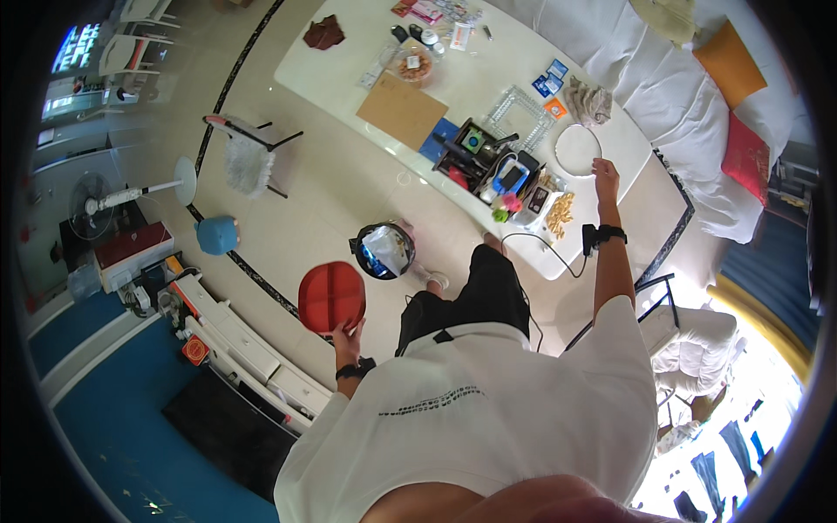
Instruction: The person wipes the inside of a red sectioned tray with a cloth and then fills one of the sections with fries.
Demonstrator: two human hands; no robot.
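In my left hand [348,341] is a red divided tray [331,291], gripped by its near edge and held out over the floor with its compartments facing up. My right hand [605,175] reaches over the white table [516,49] and pinches the rim of a clear round lid [578,150]. Whether that lid rests on the tabletop, I cannot tell. Beyond it lies a crumpled grey-beige cloth [588,101]. A clear ribbed rectangular tray [518,119] is to its left.
A lined trash bin [386,252] stands near my feet. The table holds a dark organizer box [474,150], a pile of tan pieces [560,214], a brown board [402,110] and a tub of snacks [413,63]. A fluffy-seated chair [247,163] and blue stool [216,235] stand left.
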